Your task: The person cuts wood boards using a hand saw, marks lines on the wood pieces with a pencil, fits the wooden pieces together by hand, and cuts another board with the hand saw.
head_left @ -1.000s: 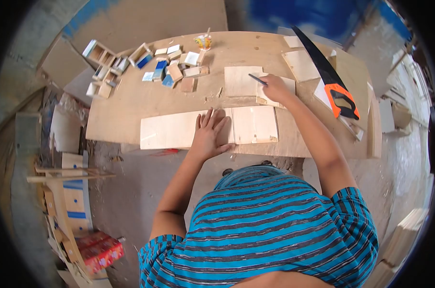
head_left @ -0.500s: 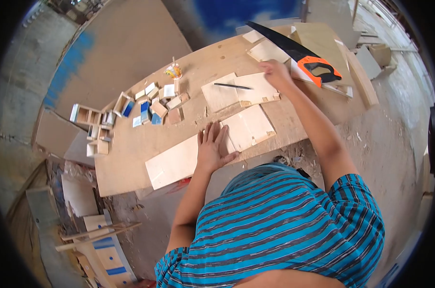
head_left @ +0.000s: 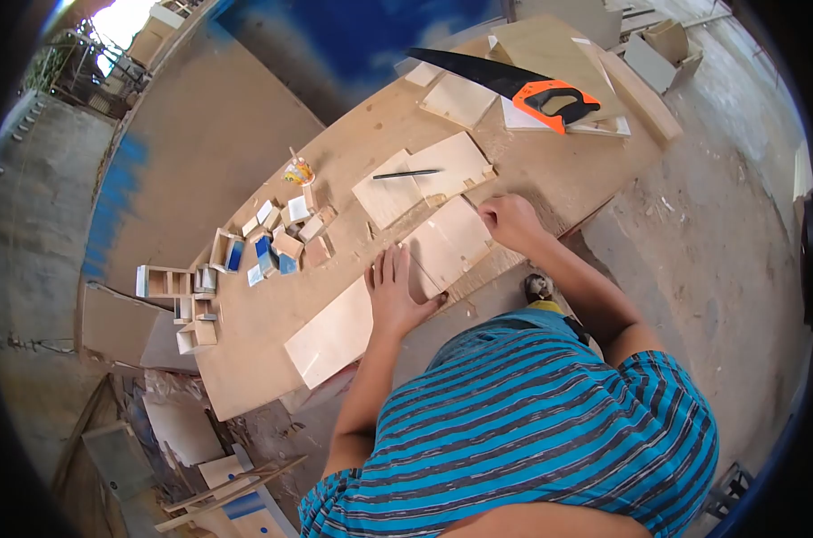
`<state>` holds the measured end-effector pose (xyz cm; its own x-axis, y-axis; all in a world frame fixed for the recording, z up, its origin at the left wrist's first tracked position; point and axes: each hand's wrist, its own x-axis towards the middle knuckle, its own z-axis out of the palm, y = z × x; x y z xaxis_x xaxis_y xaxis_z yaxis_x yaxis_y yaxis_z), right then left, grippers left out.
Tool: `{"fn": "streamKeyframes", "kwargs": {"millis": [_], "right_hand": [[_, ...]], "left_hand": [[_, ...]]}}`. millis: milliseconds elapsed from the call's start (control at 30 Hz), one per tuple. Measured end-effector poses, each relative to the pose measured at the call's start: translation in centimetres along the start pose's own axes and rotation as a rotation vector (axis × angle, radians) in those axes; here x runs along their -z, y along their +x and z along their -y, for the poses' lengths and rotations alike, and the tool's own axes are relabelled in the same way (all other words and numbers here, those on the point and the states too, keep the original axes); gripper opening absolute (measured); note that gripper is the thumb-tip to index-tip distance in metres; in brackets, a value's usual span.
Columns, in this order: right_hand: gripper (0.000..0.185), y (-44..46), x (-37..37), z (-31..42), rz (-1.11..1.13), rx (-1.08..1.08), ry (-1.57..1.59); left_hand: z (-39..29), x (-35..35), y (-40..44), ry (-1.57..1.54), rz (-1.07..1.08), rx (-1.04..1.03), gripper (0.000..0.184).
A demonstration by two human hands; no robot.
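Note:
My left hand point(head_left: 394, 300) lies flat with fingers spread across a pale wooden board point(head_left: 330, 336) along the table's near edge. A second pale board piece point(head_left: 447, 240) adjoins it on the right, with chipped patches near its edge. At that piece's right end is my right hand point(head_left: 512, 222), its fingers curled; whatever they pinch, if anything, is hidden. Beyond, a black pencil-like stick point(head_left: 406, 174) rests on two more pale boards point(head_left: 456, 164). A handsaw point(head_left: 550, 100) with an orange and black handle lies at the far right, over stacked boards.
The wooden worktable point(head_left: 245, 377) carries small wood blocks point(head_left: 287, 245), some blue or white, and little open wooden boxes point(head_left: 169, 283) on the left. A small decorated cup point(head_left: 298, 171) stands behind the blocks. Wood scraps point(head_left: 232, 489) lie on the floor at lower left.
My right hand has come back from the far boards near the saw to the right end of the near board. My left hand stays on the board. The view has shifted.

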<state>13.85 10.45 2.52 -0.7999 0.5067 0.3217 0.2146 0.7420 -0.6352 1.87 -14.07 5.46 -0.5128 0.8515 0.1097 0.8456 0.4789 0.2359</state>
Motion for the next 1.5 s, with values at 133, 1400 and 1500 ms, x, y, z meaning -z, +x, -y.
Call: {"fn": "streamKeyframes", "kwargs": {"millis": [133, 1400, 1500], "right_hand": [[0.033, 2.9, 0.8, 0.4, -0.025, 0.026, -0.236], [0.125, 19.8, -5.4, 5.3, 0.884, 0.523, -0.392], [0.125, 20.1, -5.4, 5.0, 0.884, 0.560, -0.395]], "left_hand": [[0.1, 0.0, -0.1, -0.019, -0.006, -0.006, 0.105], [-1.5, -1.1, 3.2, -0.172, -0.110, -0.165, 0.103], [-2.1, -1.4, 3.7, -0.146, -0.081, -0.139, 0.102]]}}
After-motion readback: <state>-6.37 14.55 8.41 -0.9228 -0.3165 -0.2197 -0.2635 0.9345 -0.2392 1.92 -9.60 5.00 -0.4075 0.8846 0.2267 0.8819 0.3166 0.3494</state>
